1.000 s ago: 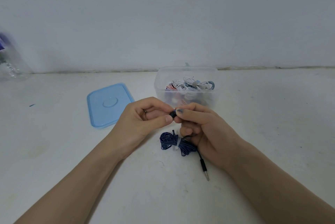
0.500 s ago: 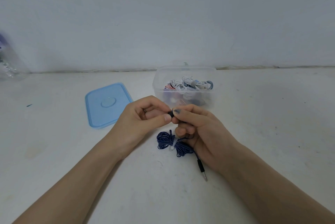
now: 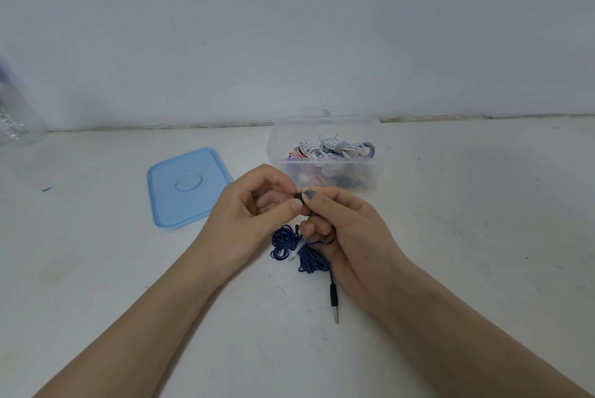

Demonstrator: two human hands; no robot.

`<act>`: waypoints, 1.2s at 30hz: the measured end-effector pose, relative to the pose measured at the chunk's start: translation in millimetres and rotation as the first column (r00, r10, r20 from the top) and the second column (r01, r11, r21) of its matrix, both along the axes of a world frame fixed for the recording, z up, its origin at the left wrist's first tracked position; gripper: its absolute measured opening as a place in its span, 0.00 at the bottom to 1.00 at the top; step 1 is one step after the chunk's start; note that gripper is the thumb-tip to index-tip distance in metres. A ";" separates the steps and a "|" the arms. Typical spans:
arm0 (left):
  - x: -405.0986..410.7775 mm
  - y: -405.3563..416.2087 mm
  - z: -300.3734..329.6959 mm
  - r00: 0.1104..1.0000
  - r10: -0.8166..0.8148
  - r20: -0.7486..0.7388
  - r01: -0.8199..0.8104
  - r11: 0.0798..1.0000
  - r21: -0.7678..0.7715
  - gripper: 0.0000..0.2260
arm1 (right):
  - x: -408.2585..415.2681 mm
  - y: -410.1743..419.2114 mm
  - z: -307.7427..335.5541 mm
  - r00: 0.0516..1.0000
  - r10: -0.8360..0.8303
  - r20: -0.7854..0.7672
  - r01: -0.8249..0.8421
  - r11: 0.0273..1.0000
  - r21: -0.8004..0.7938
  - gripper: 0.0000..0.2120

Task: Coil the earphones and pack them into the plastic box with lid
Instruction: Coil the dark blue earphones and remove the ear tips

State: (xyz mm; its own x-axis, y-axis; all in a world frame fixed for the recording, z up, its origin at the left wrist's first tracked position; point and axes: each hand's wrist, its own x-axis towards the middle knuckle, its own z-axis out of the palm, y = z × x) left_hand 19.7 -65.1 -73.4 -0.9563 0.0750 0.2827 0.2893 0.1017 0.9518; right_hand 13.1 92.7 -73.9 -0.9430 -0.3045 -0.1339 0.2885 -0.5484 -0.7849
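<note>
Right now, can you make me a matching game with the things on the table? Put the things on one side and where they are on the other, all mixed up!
Things:
1. blue lid
2. dark blue earphone cable
3. white earphones
4. metal plug

Places:
A. inside the clear plastic box
B. lying flat on the table, left of the box
C. bundled on the table under the hands
D. sticking out toward the camera, beside the right wrist

Pairs: 1-B, 2-C, 3-A, 4-D
</note>
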 end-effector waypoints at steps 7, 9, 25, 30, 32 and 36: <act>0.9 6.3 -0.5 0.998 -0.005 -0.061 0.000 0.996 -0.084 0.03 | 1.0 -1.1 1.0 1.000 -0.019 0.018 0.020 0.999 -0.033 0.05; 0.9 6.4 0.7 0.999 0.005 -0.052 -0.008 0.998 -0.062 0.02 | 1.7 -0.8 1.9 1.000 -0.015 0.018 0.016 0.999 -0.028 0.05; -0.1 8.3 -5.1 0.958 0.095 -0.270 -0.155 0.966 -0.209 0.04 | 2.4 3.7 11.8 0.988 0.047 0.145 -0.036 0.997 -0.074 0.03; -0.7 5.7 -7.2 0.959 0.083 -0.270 -0.138 0.971 -0.193 0.03 | 2.8 6.7 13.0 0.984 0.096 0.153 -0.081 0.992 -0.099 0.01; -1.0 4.8 -7.5 0.958 0.085 -0.275 -0.137 0.975 -0.174 0.06 | 3.3 7.3 13.3 0.983 0.114 0.141 -0.102 0.991 -0.092 0.03; -2.3 4.5 -7.9 0.947 0.089 -0.310 -0.147 0.975 -0.169 0.05 | 2.9 7.2 12.3 0.982 0.125 0.138 -0.112 0.989 -0.096 0.04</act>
